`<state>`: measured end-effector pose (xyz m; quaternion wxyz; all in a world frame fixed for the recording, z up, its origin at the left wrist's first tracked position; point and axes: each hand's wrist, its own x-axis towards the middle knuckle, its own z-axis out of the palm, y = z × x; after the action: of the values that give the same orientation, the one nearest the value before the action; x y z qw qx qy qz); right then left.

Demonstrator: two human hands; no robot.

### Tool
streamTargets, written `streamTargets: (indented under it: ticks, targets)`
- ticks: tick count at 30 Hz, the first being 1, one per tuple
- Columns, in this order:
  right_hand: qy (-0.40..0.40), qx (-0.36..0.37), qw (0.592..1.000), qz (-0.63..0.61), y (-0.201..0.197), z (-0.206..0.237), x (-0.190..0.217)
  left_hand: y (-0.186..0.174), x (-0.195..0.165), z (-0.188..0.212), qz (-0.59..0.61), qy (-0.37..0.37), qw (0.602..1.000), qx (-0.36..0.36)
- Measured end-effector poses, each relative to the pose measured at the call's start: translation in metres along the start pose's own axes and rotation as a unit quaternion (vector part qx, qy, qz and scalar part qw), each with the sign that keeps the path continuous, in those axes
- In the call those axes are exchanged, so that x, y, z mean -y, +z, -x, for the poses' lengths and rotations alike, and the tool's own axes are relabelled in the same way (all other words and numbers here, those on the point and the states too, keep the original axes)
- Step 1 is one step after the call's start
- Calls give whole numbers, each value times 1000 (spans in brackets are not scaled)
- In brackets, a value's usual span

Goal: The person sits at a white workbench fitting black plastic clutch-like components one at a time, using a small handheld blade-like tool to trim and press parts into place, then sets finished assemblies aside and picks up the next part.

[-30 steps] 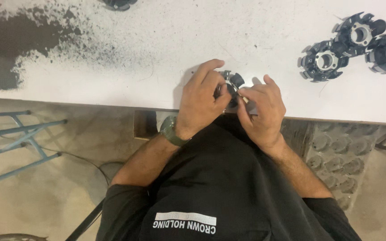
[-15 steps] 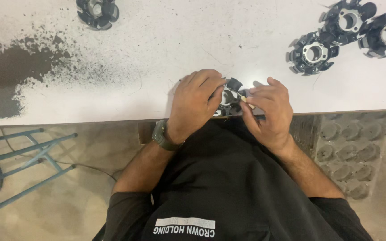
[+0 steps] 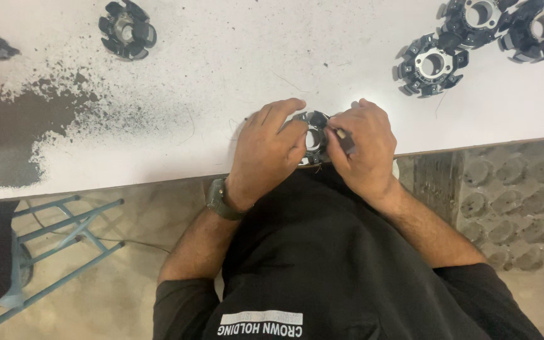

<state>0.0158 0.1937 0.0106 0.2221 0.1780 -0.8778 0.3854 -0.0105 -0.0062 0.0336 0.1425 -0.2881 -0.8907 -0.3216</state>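
Observation:
A round black stator core (image 3: 315, 135) with a metal centre ring lies on the white table (image 3: 234, 75), close to its near edge. My left hand (image 3: 267, 150) is closed over the core's left side and holds it. My right hand (image 3: 363, 146) grips the right side and pinches a small dark tool (image 3: 345, 140) between thumb and fingers against the core. A dark watch (image 3: 220, 199) is on my left wrist. Much of the core is hidden under my fingers.
Three more black stator cores (image 3: 430, 65) sit at the table's far right, another (image 3: 127, 28) at the far left. Dark powder (image 3: 26, 119) stains the left of the table. A blue metal stool frame (image 3: 39, 233) stands on the floor at left.
The view has shifted, so table and hands sit lower in the picture and the far-left core shows fully. Both hands stay on the same core with slight finger movement.

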Motion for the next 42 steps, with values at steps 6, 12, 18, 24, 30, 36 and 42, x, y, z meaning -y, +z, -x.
streamTargets:
  ticks: [6,12,18,24,30,36,42]
  targets:
    - [-7,2,1000,6,5,-4,-2,0,2,-1,69,-31,997,-12]
    - [-10,1,1000,4,5,-3,-2,-1,1,-3,53,-28,998,-17]
    - [-5,7,1000,2,4,-1,0,-4,2,-6,32,-9,999,-11]
    - [-4,4,1000,4,6,-1,3,-6,1,-10,34,-12,999,4]
    - [-3,3,1000,-6,7,0,3,-16,1,-6,-5,23,999,34]
    - [-11,7,1000,-2,9,-3,2,-9,-2,-5,34,7,999,22]
    - [-52,-5,998,-21,8,1,-4,1,-3,-3,89,-107,990,-32]
